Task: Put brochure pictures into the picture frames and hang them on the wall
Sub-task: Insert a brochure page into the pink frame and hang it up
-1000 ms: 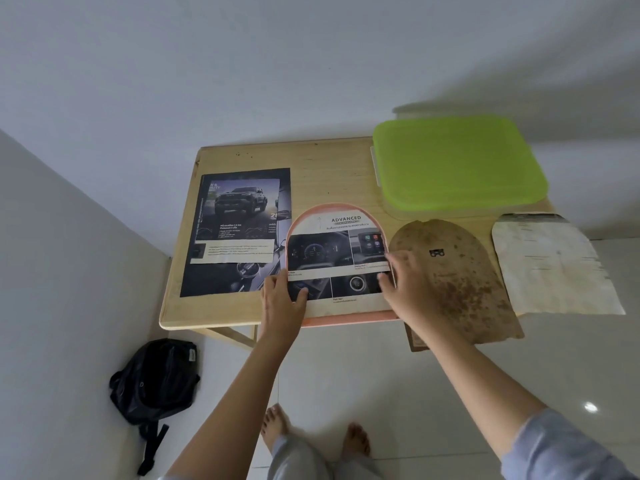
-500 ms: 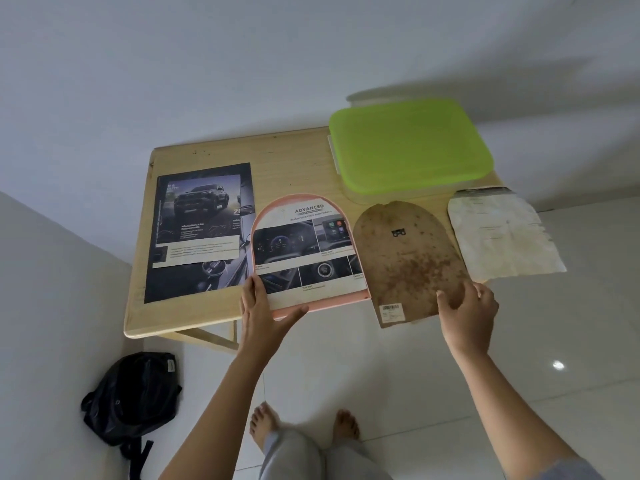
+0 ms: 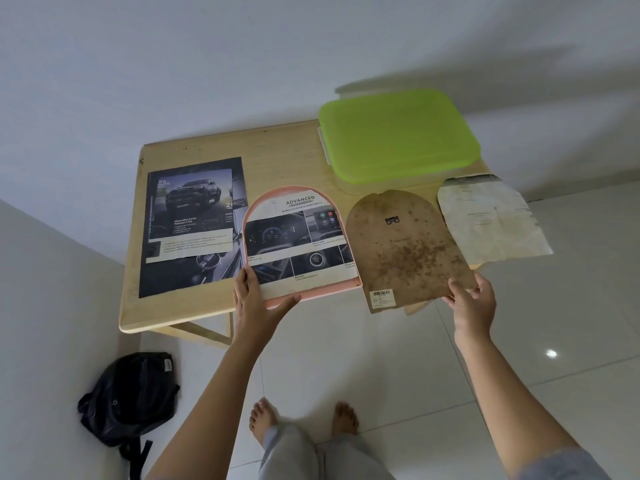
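1. The right hand point(image 3: 472, 303) has left the brochure picture point(image 3: 298, 244), which it was smoothing a second ago. It has crossed to the brown backing board point(image 3: 401, 247) and now pinches that board's near right corner between thumb and fingers.
2. The left hand point(image 3: 259, 306) has not let go: it grips the near left corner of the pink arched frame point(image 3: 250, 216), its thumb along the bottom edge.
3. The picture lies face up inside the frame, at the bench point(image 3: 284, 157) front edge, just beside the board.
4. This suggests the picture is seated and closing the frame comes next: the board probably has to go over the picture.
5. The frame lies between the two hands; the board overhangs the bench edge by the right hand.
6. The car brochure point(image 3: 187, 220) lies flat, left of the frame.
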{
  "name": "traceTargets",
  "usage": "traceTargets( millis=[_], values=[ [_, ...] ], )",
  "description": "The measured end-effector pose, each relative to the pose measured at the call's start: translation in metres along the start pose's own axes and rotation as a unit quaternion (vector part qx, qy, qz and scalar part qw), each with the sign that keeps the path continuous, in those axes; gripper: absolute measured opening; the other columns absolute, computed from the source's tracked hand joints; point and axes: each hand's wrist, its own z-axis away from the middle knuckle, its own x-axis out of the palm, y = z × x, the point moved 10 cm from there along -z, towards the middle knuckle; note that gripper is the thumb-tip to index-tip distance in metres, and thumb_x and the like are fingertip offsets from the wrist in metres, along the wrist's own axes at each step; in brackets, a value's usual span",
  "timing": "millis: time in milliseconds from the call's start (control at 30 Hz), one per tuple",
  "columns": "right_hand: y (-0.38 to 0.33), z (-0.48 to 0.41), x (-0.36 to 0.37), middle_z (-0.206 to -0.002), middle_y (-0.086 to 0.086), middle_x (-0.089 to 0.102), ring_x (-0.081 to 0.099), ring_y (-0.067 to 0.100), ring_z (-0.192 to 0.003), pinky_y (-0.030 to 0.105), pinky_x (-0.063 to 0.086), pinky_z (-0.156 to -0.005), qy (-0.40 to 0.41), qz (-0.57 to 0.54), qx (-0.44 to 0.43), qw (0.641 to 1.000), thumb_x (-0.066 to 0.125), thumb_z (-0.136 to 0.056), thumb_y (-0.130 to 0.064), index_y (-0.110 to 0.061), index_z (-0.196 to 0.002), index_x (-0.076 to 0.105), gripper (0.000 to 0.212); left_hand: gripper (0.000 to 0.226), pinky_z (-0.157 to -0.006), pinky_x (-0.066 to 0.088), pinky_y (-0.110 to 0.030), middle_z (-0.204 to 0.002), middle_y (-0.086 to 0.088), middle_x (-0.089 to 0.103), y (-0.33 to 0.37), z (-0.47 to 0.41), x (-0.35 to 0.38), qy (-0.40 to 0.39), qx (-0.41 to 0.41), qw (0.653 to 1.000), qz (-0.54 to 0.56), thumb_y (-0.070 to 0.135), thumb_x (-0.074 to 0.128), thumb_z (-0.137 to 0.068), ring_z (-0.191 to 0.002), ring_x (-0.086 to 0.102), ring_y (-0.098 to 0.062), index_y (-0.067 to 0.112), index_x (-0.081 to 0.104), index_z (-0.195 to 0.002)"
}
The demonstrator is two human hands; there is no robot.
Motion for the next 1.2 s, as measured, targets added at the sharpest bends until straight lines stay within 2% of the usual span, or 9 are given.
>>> traceTargets(
  millis=[100,267,367,533,633,800,1000,1100,1200],
  values=[
    [-0.004,0.005,0.005,-0.129,0.014,0.046,0.050,0.025,-0.116,0.041,0.052,-0.080,-0.038,-0.060,0.006,0.997,0.057,-0.089,-0.004,-0.013,-0.136,0.039,0.050,0.115,-0.114,0.024,-0.047,-0.152,0.002,0.006,-0.001,0.000,0.000,-0.001,-0.006,1.000,0.000,0.068,0.059,-0.064,-0.140,0.014,-0.024,0.017,-0.002,-0.148],
    [-0.021,0.013,-0.002,-0.106,0.008,0.056,0.056,0.020,-0.104,0.039,0.057,-0.074,-0.039,-0.098,-0.041,0.994,0.057,-0.089,-0.005,-0.016,-0.134,0.043,0.048,0.112,-0.113,0.025,-0.047,-0.151,0.001,0.007,0.000,0.001,-0.001,0.003,-0.001,1.000,-0.005,0.063,0.063,-0.069,-0.139,0.014,-0.024,0.015,-0.001,-0.148],
    [-0.035,0.018,-0.005,-0.102,0.008,0.054,0.056,0.018,-0.101,0.027,0.059,-0.060,-0.051,-0.110,-0.086,0.989,0.062,-0.086,-0.008,-0.017,-0.132,0.046,0.049,0.113,-0.113,0.023,-0.047,-0.152,0.001,0.006,0.000,0.003,-0.002,0.003,0.000,1.000,-0.004,0.063,0.063,-0.069,-0.140,0.013,-0.025,0.015,-0.002,-0.148],
    [-0.055,0.028,-0.011,-0.078,-0.003,0.042,0.057,0.003,-0.082,0.022,0.057,-0.054,-0.042,-0.087,-0.150,0.984,0.059,-0.088,-0.007,-0.020,-0.128,0.049,0.044,0.113,-0.114,0.022,-0.047,-0.152,0.000,0.005,0.002,0.004,-0.002,0.003,0.002,1.000,0.004,0.063,0.062,-0.068,-0.140,0.012,-0.025,0.014,-0.003,-0.148],
    [-0.060,0.030,-0.012,-0.077,-0.004,0.043,0.059,-0.003,-0.073,0.022,0.056,-0.053,-0.035,-0.090,-0.163,0.982,0.058,-0.088,-0.004,-0.021,-0.125,0.051,0.041,0.113,-0.114,0.022,-0.046,-0.152,-0.001,0.006,0.002,0.004,-0.002,0.008,0.004,1.000,0.004,0.063,0.062,-0.068,-0.140,0.012,-0.025,0.014,-0.002,-0.148],
    [-0.060,0.032,0.003,-0.087,0.004,0.051,0.058,0.008,-0.081,0.023,0.055,-0.051,-0.072,-0.111,-0.135,0.982,0.061,-0.086,-0.006,-0.036,-0.109,0.058,0.038,0.113,-0.114,0.019,-0.043,-0.152,-0.001,0.005,0.002,0.004,-0.002,0.012,0.008,1.000,0.009,0.059,0.065,-0.070,-0.140,0.011,-0.024,0.012,-0.003,-0.148],
    [-0.030,0.053,0.058,-0.100,0.012,0.057,0.059,0.008,-0.064,0.022,0.053,-0.049,-0.124,-0.123,-0.080,0.981,0.061,-0.086,-0.005,-0.024,-0.122,0.053,0.041,0.114,-0.116,0.019,-0.045,-0.153,0.002,0.003,-0.002,0.001,-0.001,0.003,-0.001,1.000,0.025,0.062,0.066,-0.069,-0.141,0.007,-0.024,0.015,-0.002,-0.148],
    [-0.018,0.075,0.094,-0.118,0.014,0.057,0.059,0.023,-0.092,0.022,0.054,-0.051,-0.168,-0.100,-0.071,0.978,0.059,-0.087,-0.004,-0.024,-0.121,0.052,0.040,0.112,-0.117,0.018,-0.045,-0.154,0.003,-0.001,-0.004,0.001,0.000,-0.015,0.012,0.999,0.030,0.054,0.068,-0.073,-0.142,0.004,-0.023,0.014,-0.006,-0.148],
    [-0.003,0.084,0.118,-0.129,0.016,0.050,0.049,0.023,-0.121,0.025,0.056,-0.055,-0.173,-0.081,-0.044,0.981,0.057,-0.088,-0.004,-0.018,-0.125,0.049,0.040,0.111,-0.116,0.020,-0.042,-0.155,0.001,-0.003,-0.007,0.000,-0.001,-0.042,0.038,0.998,0.020,0.044,0.071,-0.074,-0.143,0.004,-0.022,0.013,-0.006,-0.148]
  ],
)
